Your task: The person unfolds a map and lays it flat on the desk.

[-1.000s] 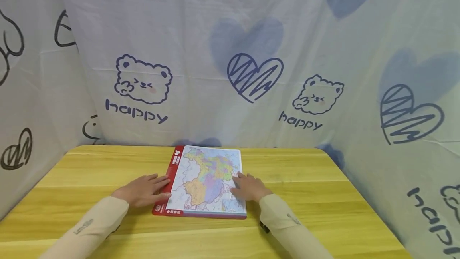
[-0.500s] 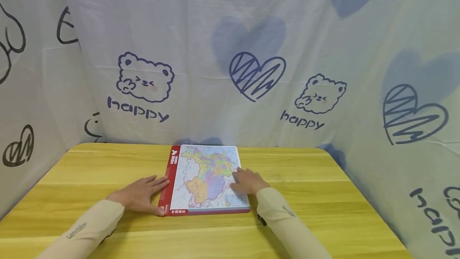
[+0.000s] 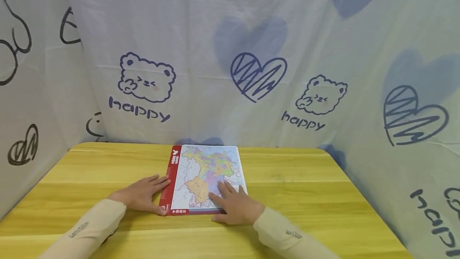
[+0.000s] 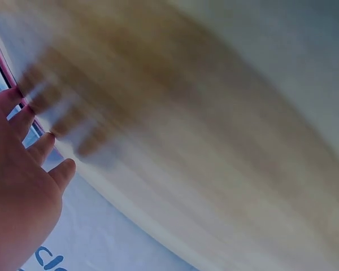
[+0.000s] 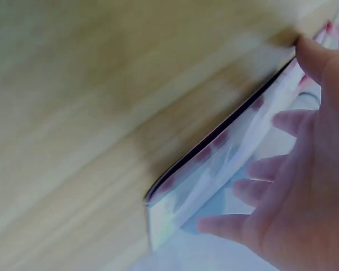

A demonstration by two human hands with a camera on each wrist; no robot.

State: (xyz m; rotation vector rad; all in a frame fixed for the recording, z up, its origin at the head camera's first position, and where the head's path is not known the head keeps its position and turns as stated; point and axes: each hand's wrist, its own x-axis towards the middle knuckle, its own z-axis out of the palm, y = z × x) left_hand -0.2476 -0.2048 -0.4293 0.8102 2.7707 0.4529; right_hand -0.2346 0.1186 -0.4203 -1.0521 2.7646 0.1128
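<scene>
A flat, glossy colour map with a red strip down its left side lies on the table, with bluish and purple layers showing at its near edge. My left hand rests at its left side, fingertips on the red strip and thumb at the near left corner. The left wrist view shows that hand's spread fingers along the map's edge. My right hand lies over the map's near right corner, hiding it. In the right wrist view its thumb is at the near edge, with the other fingers stretched above the shiny surface.
The yellow wood-grain table extends on both sides of the map. A pale curtain printed with hearts and bears hangs behind the table's far edge and along both sides.
My right hand has moved from the map's right edge toward its near edge. The left thumb has spread down to the near left corner, and the map has turned slightly.
</scene>
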